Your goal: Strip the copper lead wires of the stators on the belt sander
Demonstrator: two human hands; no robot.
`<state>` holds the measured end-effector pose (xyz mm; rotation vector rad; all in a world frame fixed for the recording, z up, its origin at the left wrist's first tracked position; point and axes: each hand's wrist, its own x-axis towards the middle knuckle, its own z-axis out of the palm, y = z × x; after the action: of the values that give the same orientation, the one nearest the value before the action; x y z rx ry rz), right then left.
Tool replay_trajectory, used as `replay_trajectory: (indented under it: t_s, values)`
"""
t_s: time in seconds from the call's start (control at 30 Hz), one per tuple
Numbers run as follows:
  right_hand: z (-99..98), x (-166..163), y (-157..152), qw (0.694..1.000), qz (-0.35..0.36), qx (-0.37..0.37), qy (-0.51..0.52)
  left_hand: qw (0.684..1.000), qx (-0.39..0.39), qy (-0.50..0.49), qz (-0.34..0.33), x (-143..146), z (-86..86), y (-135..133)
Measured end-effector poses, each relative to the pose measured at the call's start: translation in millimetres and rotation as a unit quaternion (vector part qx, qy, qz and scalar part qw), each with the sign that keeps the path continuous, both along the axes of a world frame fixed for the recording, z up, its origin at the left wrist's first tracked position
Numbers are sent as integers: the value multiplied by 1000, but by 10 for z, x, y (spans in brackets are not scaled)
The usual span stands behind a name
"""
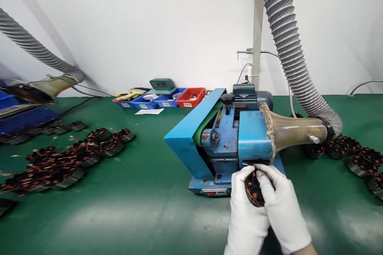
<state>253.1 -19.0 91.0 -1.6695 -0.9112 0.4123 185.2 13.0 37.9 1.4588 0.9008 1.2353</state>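
Observation:
Both my hands wear white gloves and hold one motor stator [255,192], a dark ring with copper windings, tilted up on its edge. My left hand [243,203] wraps its left side. On the right, my right hand [277,195] grips the upper rim, with thumb and fingers over the ring's face. Close in front of the fingers stands a blue belt machine [221,147] with a green belt and a motor behind. The stator's top is near the machine's blue housing [253,137]; whether they touch I cannot tell. Fingertips partly hide the ring's upper edge.
Several stators with loose wire ends [60,171] lie on the green table [143,207] at left. More stators [362,163] sit at right. A tan suction funnel [295,130] joins a grey hose [287,36]. Blue bins [167,102], a red bin [191,99] and a clock [162,84] stand behind.

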Motion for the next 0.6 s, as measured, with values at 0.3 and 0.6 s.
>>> replay_trajectory:
  t_s: [0.3, 0.6]
  values:
    - [205, -47, 91, 993, -25, -100, -63, 988, -124, -40, -87, -24, 434, 106]
    - [-121, -188, -179, 997, 2, -19, -78, 995, -82, -46, -8, -263, 115, -196]
